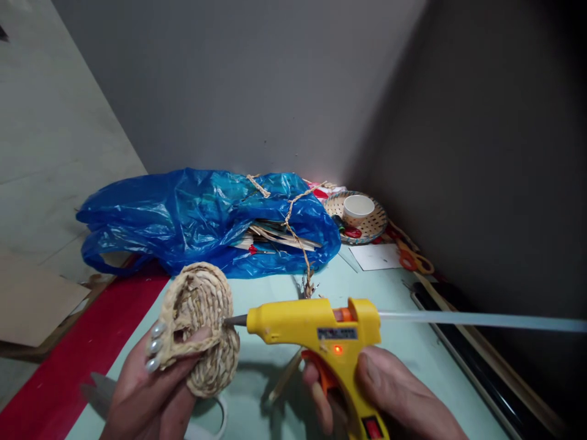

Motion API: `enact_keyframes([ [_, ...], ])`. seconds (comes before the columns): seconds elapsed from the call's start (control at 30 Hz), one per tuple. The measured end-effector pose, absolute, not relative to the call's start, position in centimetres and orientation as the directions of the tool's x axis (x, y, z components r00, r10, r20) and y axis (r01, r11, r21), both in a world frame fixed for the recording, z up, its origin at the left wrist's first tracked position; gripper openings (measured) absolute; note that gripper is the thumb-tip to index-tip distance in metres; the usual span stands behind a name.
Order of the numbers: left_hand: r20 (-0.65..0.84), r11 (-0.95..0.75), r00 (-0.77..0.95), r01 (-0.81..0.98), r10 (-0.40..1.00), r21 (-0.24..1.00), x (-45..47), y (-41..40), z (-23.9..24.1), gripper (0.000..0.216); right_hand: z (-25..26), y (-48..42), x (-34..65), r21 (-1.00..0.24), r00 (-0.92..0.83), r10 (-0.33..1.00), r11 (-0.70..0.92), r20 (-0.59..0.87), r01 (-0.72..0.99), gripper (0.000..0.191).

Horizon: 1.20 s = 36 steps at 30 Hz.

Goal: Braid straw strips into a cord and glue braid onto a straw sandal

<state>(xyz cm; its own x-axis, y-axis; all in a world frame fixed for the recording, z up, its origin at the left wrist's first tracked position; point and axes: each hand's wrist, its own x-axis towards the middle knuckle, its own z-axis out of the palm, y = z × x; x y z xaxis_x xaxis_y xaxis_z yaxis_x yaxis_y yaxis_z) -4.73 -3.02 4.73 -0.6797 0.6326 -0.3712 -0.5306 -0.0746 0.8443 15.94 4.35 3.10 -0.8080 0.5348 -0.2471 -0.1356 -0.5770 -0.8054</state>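
My left hand [151, 391] is closed around a small woven straw piece [202, 327], shaped like a little coiled shoe, with the thumb pressed on its edge. My right hand [385, 397] grips a yellow hot glue gun [321, 336] by its orange trigger. The gun's metal nozzle touches the straw piece at its right side. A red light glows on the gun's body, and a clear glue stick [481, 320] runs out of its back to the right. A braided straw cord [298, 238] trails from the table up over the blue bag.
A crumpled blue plastic bag [192, 217] with straw strips lies at the back of the pale green table [413, 354]. A woven tray [378, 223] holding a white cup [358, 207] stands at the back right, orange scissors [415, 260] beside it. Grey walls close off the back and right.
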Motion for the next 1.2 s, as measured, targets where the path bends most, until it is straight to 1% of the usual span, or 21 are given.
enact_keyframes([
  [0.13,-0.357,-0.099,-0.678,-0.536,0.643,0.838,-4.6,-3.1,4.6,0.067,3.3,4.6,15.5,-0.815,-0.822,0.535,-0.555,-0.196,-0.167,0.054],
  [0.2,-0.374,-0.109,-0.677,-0.557,0.634,0.823,-4.6,-3.2,4.6,0.062,3.3,4.6,15.4,-0.83,-0.817,0.555,-0.523,-0.159,-0.194,0.054],
  [0.3,-0.45,-0.115,-0.659,-0.63,0.603,0.768,-4.5,-3.3,4.9,0.068,2.8,4.8,15.1,-0.842,-0.803,0.591,-0.472,-0.081,-0.263,0.056],
  [0.37,-0.483,-0.123,-0.644,-0.665,0.593,0.736,-4.5,-3.2,5.2,0.074,2.3,4.9,15.0,-0.852,-0.806,0.59,-0.441,-0.039,-0.282,0.056],
  [0.43,-0.482,-0.142,-0.64,-0.676,0.598,0.723,-4.7,-3.2,5.5,0.071,2.0,5.1,14.9,-0.864,-0.817,0.576,-0.425,-0.029,-0.269,0.058],
  [0.5,-0.48,-0.159,-0.637,-0.686,0.604,0.71,-4.9,-3.0,5.6,0.056,2.0,5.3,14.9,-0.857,-0.812,0.582,-0.44,-0.045,-0.268,0.058],
  [0.57,-0.485,-0.165,-0.633,-0.694,0.603,0.701,-5.3,-2.9,5.5,0.041,2.4,5.5,15.1,-0.825,-0.764,0.638,-0.478,-0.09,-0.303,0.053],
  [0.63,-0.494,-0.154,-0.631,-0.696,0.598,0.702,-5.5,-2.7,5.3,0.037,2.9,5.8,15.5,-0.774,-0.669,0.72,-0.526,-0.185,-0.352,0.047],
  [0.73,-0.454,-0.142,-0.658,-0.647,0.601,0.749,-5.6,-2.6,5.0,0.034,3.2,6.3,16.6,-0.712,-0.496,0.806,-0.552,-0.323,-0.433,0.037],
  [0.8,-0.409,-0.132,-0.68,-0.595,0.609,0.793,-5.3,-2.8,4.9,0.032,2.9,6.7,17.3,-0.727,-0.419,0.838,-0.524,-0.348,-0.444,0.032],
  [0.87,-0.383,-0.115,-0.675,-0.57,0.631,0.814,-5.1,-3.0,4.9,0.033,2.2,7.0,18.1,-0.795,-0.383,0.859,-0.479,-0.339,-0.372,0.03],
  [0.97,-0.364,-0.113,-0.645,-0.576,0.672,0.81,-4.8,-3.3,4.7,0.033,0.7,7.5,19.1,-0.902,-0.373,0.881,-0.382,-0.291,-0.199,0.028],
  [1.1,-0.303,-0.124,-0.642,-0.532,0.704,0.837,-4.6,-3.5,4.4,0.026,-0.1,8.1,20.5,-0.96,-0.404,0.877,-0.281,-0.259,0.006,0.036],
  [1.13,-0.273,-0.122,-0.626,-0.513,0.731,0.85,-4.6,-3.5,4.3,0.028,0.1,8.2,20.8,-0.967,-0.4,0.881,-0.234,-0.253,0.097,0.039],
  [1.17,-0.236,-0.119,-0.6,-0.49,0.764,0.863,-4.5,-3.5,4.3,0.033,0.4,8.3,21.2,-0.962,-0.388,0.892,-0.155,-0.234,0.224,0.042],
  [1.2,-0.2,-0.114,-0.572,-0.465,0.795,0.878,-4.4,-3.6,4.2,0.039,0.8,8.4,21.5,-0.922,-0.372,0.906,-0.046,-0.2,0.386,0.045],
])
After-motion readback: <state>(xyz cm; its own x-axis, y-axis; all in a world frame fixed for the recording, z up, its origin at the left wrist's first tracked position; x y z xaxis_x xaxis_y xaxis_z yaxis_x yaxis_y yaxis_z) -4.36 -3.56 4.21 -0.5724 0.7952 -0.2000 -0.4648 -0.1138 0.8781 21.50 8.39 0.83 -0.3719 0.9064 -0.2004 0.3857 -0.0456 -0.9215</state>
